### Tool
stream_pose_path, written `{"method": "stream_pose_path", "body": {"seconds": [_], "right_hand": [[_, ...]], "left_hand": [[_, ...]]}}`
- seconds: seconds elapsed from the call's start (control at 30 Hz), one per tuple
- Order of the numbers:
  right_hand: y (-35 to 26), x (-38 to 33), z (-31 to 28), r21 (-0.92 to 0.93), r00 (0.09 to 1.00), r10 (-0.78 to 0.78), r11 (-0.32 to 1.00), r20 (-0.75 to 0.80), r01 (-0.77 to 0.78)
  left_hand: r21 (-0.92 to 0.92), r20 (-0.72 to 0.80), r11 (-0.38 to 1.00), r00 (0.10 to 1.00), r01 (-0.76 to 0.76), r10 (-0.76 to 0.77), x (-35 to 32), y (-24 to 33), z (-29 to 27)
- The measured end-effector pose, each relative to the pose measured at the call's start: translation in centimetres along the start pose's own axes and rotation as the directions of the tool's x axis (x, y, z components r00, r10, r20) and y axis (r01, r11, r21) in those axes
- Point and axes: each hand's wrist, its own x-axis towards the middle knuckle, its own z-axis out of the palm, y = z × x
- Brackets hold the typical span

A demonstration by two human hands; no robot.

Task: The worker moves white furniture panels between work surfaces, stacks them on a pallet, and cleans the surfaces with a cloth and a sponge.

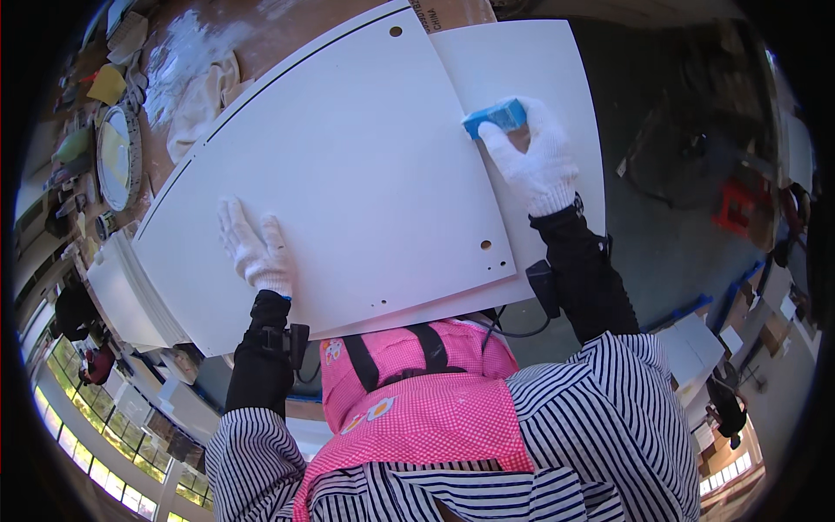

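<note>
A large white panel (348, 165) with drilled holes and a dark groove along its far left edge lies in front of me. It rests on a second white panel (557, 70), which shows beyond its right side. In a white knit glove, my left hand (257, 246) lies flat on the upper panel, fingers stretched out and holding nothing. My right hand (539, 157), gloved the same way, grips a blue block (495, 117) like a sanding block. The block sits at the right edge of the upper panel; whether it touches the lower panel I cannot tell.
Behind the panels, a brown work surface (183, 52) carries white smears and a crumpled cloth (204, 104). A round tub (117, 157) stands at the far left, near a yellow sheet (106, 84). More white panels (130, 291) are stacked at left. A red stool (738, 207) stands right.
</note>
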Motion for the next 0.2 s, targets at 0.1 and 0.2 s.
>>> {"method": "stream_pose_path", "body": {"seconds": [0.1,0.2], "right_hand": [[0.7,-4.1,-1.3,0.005,1.0,0.006,1.0,0.023,-0.007],[2.6,-8.1,-3.1,0.045,0.995,-0.039,0.998,0.096,0.034]], "left_hand": [[-0.023,0.003,1.0,1.0,0.013,-0.013,-0.3,-0.5,0.0],[-0.013,-0.008,1.0,1.0,-0.002,0.002,-0.3,-0.4,0.1]]}}
